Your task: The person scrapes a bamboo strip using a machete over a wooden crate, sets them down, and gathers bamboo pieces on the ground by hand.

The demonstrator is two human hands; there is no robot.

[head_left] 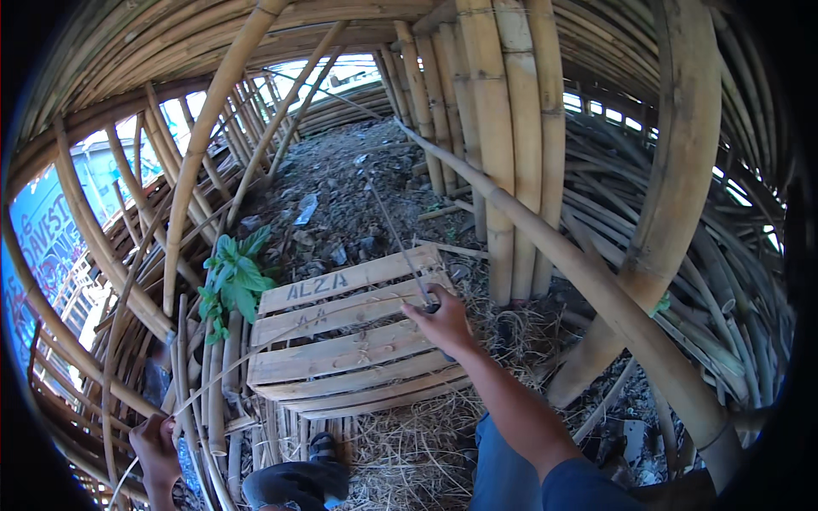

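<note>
My left hand at the lower left is closed around a thin, pale bamboo strip. The strip runs up and right across a slatted wooden crate to my other hand. Over the crate's right side, my right hand is closed on the dark handle of a long, narrow-bladed knife. Its blade points away from me, up and slightly left. The strip's far end lies close to the knife handle; whether the two touch, I cannot tell. Dark stencilled marks show on the crate's slats.
A thick bamboo pole slants across the right side, near upright bamboo posts. Bamboo stacks line the right. A leafy green plant grows left of the crate. Straw covers the ground by my legs, with rubble beyond the crate.
</note>
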